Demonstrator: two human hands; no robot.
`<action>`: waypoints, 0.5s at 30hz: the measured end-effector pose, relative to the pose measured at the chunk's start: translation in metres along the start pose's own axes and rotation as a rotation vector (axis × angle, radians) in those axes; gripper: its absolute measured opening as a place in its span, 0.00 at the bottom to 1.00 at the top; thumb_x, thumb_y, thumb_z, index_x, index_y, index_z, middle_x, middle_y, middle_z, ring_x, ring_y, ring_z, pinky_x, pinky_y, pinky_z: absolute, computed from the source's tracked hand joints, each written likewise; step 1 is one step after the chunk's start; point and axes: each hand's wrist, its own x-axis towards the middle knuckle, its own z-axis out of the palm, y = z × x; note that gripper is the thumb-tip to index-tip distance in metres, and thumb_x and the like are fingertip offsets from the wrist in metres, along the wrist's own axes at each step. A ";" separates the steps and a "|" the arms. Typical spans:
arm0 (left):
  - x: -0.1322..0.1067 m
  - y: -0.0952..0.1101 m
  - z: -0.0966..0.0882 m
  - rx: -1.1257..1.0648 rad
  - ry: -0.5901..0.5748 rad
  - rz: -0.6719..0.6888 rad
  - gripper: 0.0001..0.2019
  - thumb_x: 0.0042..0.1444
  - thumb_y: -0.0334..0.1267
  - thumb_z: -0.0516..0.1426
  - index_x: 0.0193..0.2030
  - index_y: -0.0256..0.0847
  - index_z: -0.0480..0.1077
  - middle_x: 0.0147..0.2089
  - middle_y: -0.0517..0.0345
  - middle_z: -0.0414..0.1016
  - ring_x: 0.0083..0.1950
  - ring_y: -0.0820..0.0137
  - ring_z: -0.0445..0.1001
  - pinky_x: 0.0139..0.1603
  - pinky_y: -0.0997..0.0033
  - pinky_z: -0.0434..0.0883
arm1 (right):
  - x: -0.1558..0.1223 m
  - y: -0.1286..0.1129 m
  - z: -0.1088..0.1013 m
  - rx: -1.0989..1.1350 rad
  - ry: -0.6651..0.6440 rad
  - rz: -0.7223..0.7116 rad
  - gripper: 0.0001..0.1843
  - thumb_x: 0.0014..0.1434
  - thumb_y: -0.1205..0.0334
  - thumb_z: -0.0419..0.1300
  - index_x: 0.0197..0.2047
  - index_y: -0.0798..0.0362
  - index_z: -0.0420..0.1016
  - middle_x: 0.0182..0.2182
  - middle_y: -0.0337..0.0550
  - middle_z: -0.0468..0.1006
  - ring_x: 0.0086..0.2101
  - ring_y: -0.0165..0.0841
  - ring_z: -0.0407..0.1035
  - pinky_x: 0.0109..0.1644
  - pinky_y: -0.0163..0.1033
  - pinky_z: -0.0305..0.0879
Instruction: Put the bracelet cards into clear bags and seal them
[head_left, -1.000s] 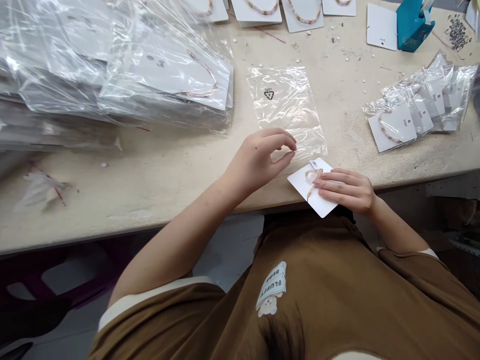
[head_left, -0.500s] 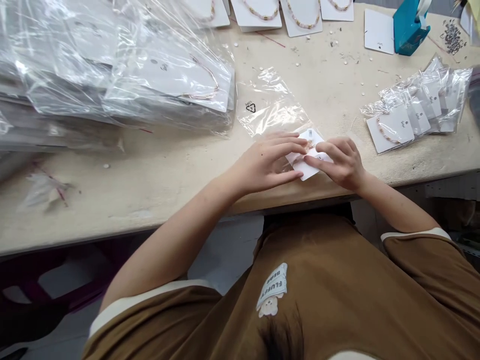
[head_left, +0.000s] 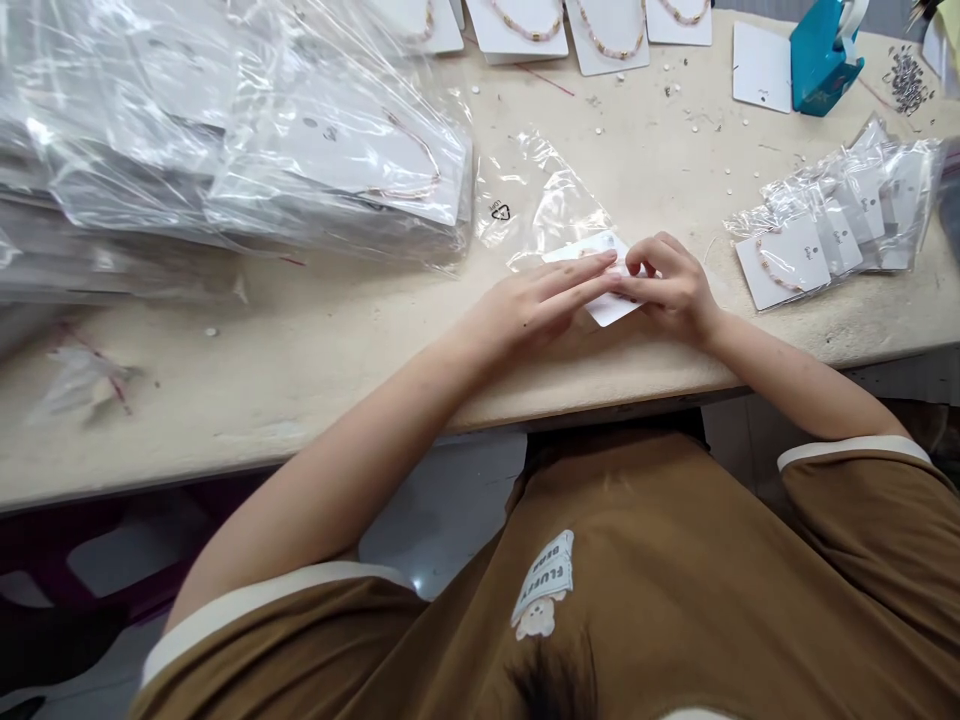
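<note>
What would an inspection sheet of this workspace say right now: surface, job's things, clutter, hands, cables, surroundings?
Surface: pale tabletop, scuffed in places.
Job's things: white card under the hands, its jewelry mostly covered; clear bag adjoining, whether over or under the card is unclear.
Clutter: scattered white bits; heap of small metal pieces.
Hands: left hand extended over the card; right hand curled at its right side, grip unclear.
Cables: nothing seen.
Surroundings: plastic-wrapped stack left; bagged cards right; teal tape dispenser far right.

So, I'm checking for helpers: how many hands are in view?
2: the left hand, over the nearest white card, and the right hand, at that card's right side. Parts of each are hidden; no other hand shows.
</note>
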 end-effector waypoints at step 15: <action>0.021 0.006 -0.025 -0.227 0.206 -0.259 0.22 0.73 0.55 0.47 0.59 0.46 0.74 0.59 0.52 0.79 0.61 0.62 0.78 0.62 0.54 0.78 | 0.024 0.012 -0.058 0.009 0.066 0.046 0.06 0.64 0.53 0.66 0.40 0.44 0.79 0.52 0.40 0.79 0.56 0.44 0.72 0.62 0.63 0.70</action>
